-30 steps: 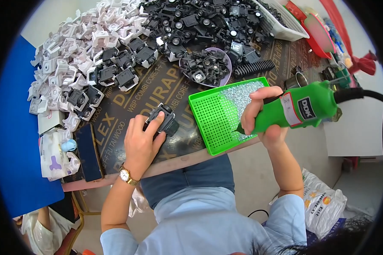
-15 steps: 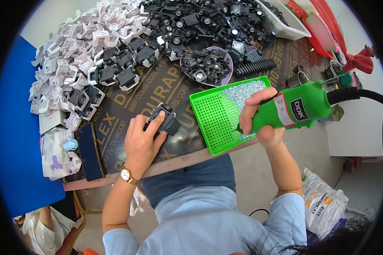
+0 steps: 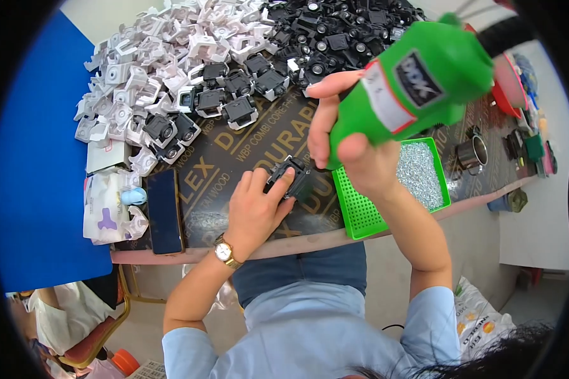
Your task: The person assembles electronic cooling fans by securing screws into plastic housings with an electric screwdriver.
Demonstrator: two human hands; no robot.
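Note:
My left hand [image 3: 254, 211] presses a small black plastic part [image 3: 289, 177] down on the dark board table [image 3: 234, 158]. A gold wristwatch [image 3: 224, 251] sits on that wrist. My right hand [image 3: 354, 148] grips a green electric screwdriver [image 3: 411, 85], held upright with its tip down at the black part. Its black cable leaves at the upper right. Just right of the part lies a green perforated tray [image 3: 367, 215] holding a heap of small silver screws [image 3: 419, 174].
Piles of white plastic parts [image 3: 152, 57] and black parts [image 3: 341, 31] fill the far side of the table, with a row of assembled black-and-white pieces [image 3: 234, 95] between. A dark phone [image 3: 164, 210] and a tissue pack [image 3: 107, 205] lie left. A metal cup [image 3: 473, 152] stands right.
My right hand has swung the green screwdriver from over the tray leftward and upright onto the black part. My left hand still holds the part in place.

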